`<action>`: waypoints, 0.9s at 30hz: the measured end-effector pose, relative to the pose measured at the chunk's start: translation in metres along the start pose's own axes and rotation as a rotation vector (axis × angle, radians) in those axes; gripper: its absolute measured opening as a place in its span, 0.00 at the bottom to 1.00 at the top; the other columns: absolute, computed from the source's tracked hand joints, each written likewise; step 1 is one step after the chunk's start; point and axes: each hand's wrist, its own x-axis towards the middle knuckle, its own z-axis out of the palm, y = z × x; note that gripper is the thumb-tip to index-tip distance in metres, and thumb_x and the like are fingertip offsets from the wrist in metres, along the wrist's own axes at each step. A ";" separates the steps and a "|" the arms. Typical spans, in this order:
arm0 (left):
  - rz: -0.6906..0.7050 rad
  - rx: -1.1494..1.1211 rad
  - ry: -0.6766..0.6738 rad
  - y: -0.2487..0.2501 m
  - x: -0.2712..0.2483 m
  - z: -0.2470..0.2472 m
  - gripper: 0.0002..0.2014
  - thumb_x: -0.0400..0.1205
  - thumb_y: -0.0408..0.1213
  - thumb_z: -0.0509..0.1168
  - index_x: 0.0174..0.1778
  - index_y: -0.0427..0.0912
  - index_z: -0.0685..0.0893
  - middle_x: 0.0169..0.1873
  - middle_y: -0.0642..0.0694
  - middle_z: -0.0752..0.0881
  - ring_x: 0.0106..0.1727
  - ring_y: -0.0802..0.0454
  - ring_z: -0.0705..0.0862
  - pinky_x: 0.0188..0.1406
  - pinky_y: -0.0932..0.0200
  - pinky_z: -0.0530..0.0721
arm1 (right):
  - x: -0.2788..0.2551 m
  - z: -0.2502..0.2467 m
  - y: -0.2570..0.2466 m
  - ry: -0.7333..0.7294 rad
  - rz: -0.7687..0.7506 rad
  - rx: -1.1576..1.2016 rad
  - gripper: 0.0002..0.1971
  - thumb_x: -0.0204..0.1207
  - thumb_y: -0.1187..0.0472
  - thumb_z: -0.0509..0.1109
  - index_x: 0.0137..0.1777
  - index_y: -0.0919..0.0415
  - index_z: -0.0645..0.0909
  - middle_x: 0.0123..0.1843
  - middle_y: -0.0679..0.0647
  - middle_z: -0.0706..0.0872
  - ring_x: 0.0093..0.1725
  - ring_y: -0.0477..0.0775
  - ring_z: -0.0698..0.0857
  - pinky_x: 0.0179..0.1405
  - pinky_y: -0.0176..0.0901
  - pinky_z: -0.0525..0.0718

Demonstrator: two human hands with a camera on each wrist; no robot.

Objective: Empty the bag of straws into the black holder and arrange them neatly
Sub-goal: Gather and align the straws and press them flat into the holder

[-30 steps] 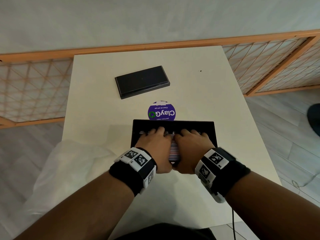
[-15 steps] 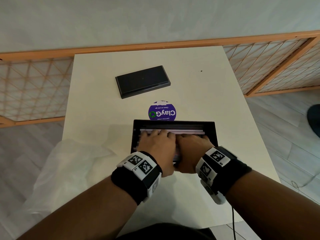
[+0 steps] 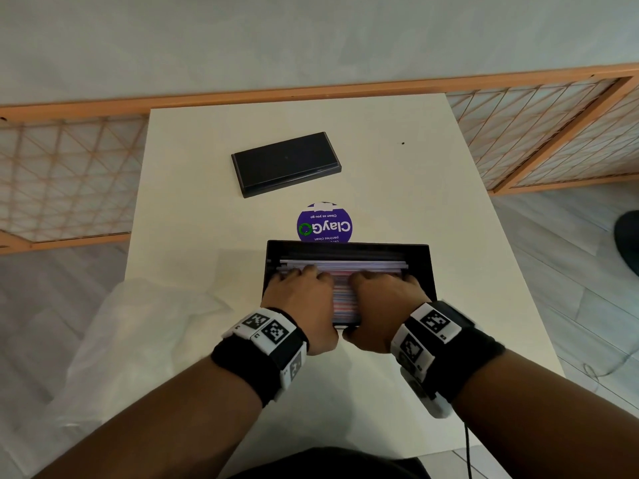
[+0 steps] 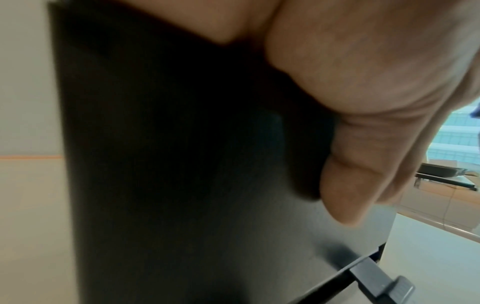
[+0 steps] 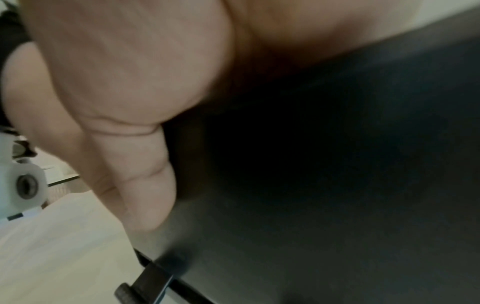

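The black holder [image 3: 347, 246] stands on the white table, filled with white, pink and striped straws [image 3: 343, 299] lying lengthwise. Both hands reach over its near wall. My left hand [image 3: 300, 294] has its fingers bent down onto the left part of the straws. My right hand [image 3: 384, 294] does the same on the right part. In the left wrist view my left thumb [image 4: 345, 195] lies against the outside of the holder's front wall [image 4: 182, 164]. My right thumb [image 5: 145, 195] presses that same wall [image 5: 337, 164]. The fingertips are hidden among the straws.
A crumpled clear plastic bag [image 3: 138, 340] lies at the table's left edge. The holder's flat black lid [image 3: 285, 164] sits farther back. A round purple sticker [image 3: 325, 224] is just behind the holder. A wooden lattice fence [image 3: 69, 174] runs behind the table.
Both hands have slid back toward me and apart. More straws now show at the holder's far side and between the hands.
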 end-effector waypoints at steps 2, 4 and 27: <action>0.010 -0.003 0.016 -0.001 -0.001 0.002 0.32 0.70 0.56 0.70 0.70 0.50 0.75 0.65 0.48 0.79 0.68 0.44 0.78 0.75 0.44 0.73 | 0.000 0.000 0.000 -0.001 0.029 -0.009 0.34 0.61 0.37 0.71 0.66 0.50 0.73 0.62 0.47 0.84 0.65 0.57 0.83 0.72 0.61 0.73; 0.014 0.007 0.034 -0.001 -0.001 0.002 0.32 0.70 0.56 0.70 0.69 0.50 0.75 0.66 0.48 0.78 0.70 0.45 0.75 0.76 0.44 0.71 | 0.001 0.002 0.001 -0.007 0.034 -0.014 0.37 0.60 0.36 0.71 0.68 0.50 0.73 0.67 0.49 0.82 0.69 0.58 0.79 0.75 0.64 0.69; 0.001 -0.008 0.067 0.000 -0.003 0.004 0.30 0.70 0.57 0.70 0.66 0.51 0.77 0.66 0.48 0.73 0.70 0.45 0.72 0.72 0.44 0.73 | -0.001 -0.005 -0.001 -0.028 0.012 -0.026 0.37 0.61 0.35 0.72 0.71 0.46 0.73 0.70 0.51 0.75 0.71 0.61 0.74 0.73 0.63 0.71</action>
